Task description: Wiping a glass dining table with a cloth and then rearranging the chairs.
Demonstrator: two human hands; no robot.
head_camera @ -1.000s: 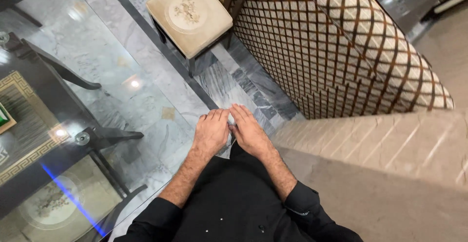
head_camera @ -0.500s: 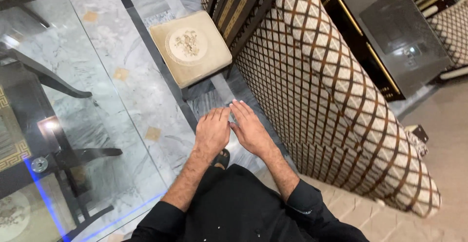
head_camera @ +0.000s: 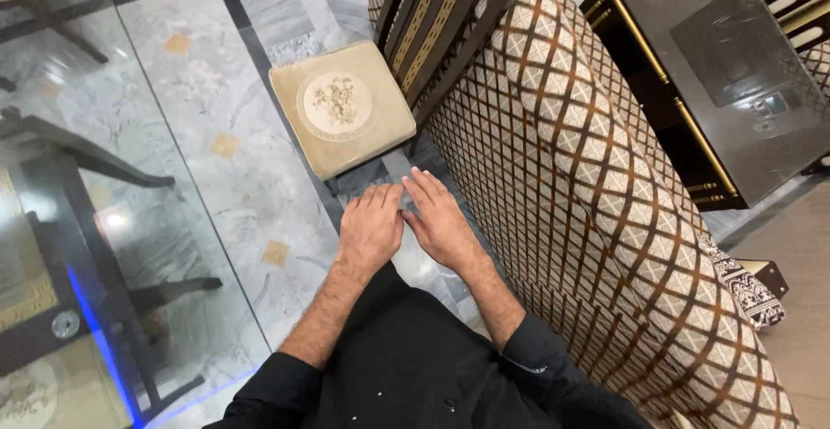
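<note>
Left hand (head_camera: 370, 228) and right hand (head_camera: 440, 220) side by side, palms down, fingers together, empty, near chair (head_camera: 341, 106), beside sofa (head_camera: 596, 187).

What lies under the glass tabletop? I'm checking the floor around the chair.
Through the glass tabletop show grey marble floor with tan inlays and dark table legs. Reflections hide parts; the cushioned chair stands beside its edge.
</note>
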